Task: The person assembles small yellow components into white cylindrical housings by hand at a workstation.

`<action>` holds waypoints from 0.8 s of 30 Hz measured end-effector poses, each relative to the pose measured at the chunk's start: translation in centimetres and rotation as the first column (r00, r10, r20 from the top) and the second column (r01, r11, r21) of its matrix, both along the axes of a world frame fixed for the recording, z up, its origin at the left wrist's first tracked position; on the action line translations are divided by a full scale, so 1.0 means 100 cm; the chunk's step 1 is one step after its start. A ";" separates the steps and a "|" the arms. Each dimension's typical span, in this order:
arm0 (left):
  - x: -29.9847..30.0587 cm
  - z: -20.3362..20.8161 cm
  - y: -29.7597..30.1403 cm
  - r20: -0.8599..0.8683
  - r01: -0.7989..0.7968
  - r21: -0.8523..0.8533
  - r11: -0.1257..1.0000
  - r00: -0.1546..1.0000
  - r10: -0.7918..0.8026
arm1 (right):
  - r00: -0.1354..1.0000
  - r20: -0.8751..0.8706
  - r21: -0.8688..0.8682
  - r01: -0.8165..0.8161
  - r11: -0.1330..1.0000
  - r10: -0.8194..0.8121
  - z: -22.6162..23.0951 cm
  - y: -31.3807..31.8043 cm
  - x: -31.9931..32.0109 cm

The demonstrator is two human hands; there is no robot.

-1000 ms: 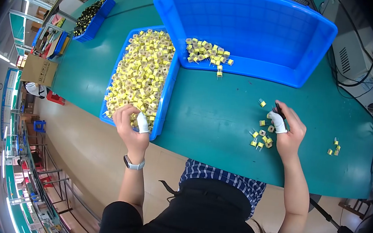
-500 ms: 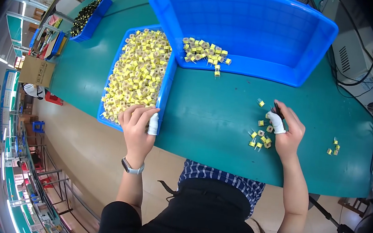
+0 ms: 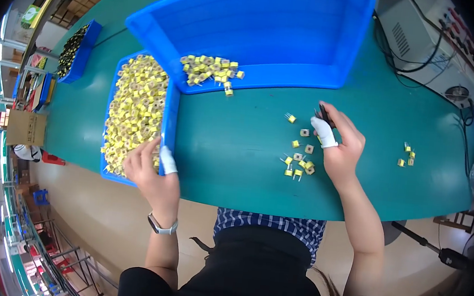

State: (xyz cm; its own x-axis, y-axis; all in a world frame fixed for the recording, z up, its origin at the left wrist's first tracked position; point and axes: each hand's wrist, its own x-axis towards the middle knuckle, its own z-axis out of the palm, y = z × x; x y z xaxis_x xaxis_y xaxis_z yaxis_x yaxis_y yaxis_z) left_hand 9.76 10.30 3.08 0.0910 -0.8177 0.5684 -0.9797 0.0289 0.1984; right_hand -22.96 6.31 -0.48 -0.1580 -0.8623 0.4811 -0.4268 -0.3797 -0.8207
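Yellow-wrapped electronic components with metal pins [image 3: 139,96] fill a low blue bin [image 3: 172,105] at the left. At this bin's near right corner is my left hand [image 3: 154,180], its fingers over the components and its thumb, in a white finger cover, set apart at the rim. I see nothing held between them. Right of centre, my right hand [image 3: 342,149] is closed around a small black tool [image 3: 325,113]; most of the tool is hidden in the fingers. Several loose components [image 3: 298,173] lie on the green table [image 3: 237,142] beside that hand.
A large blue bin [image 3: 271,31] rests on its side behind, with several components [image 3: 207,68] inside. More loose components [image 3: 411,155] lie far right. A grey machine [image 3: 416,39] with cables stands at the back right; a blue bin of dark parts [image 3: 80,53] sits far left.
The whole view has shifted, so the table things appear further left. My left thumb and fingers have spread apart at the bin's corner. My right hand still holds the black tool.
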 end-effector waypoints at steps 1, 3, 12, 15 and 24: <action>-0.013 0.003 0.001 -0.092 0.082 0.007 0.997 0.992 -0.081 | 0.997 0.083 0.021 0.008 1.000 -0.010 0.000 -0.002 0.000; -0.045 0.000 -0.007 -0.202 0.300 0.059 0.952 0.938 -0.282 | 0.987 0.151 0.078 0.042 0.996 -0.054 -0.002 -0.003 -0.005; -0.144 -0.016 -0.080 -0.205 0.795 0.205 0.571 0.605 -0.769 | 0.878 0.454 0.264 0.034 0.964 -0.155 -0.010 -0.013 -0.009; -0.152 -0.028 -0.087 -0.126 0.759 0.333 0.559 0.624 -0.771 | 0.886 0.441 0.256 0.030 0.966 -0.144 -0.010 -0.013 -0.008; -0.153 -0.018 -0.091 -0.884 0.851 0.282 0.443 0.410 -0.225 | 0.983 0.180 0.081 0.026 0.996 -0.040 -0.005 -0.007 -0.008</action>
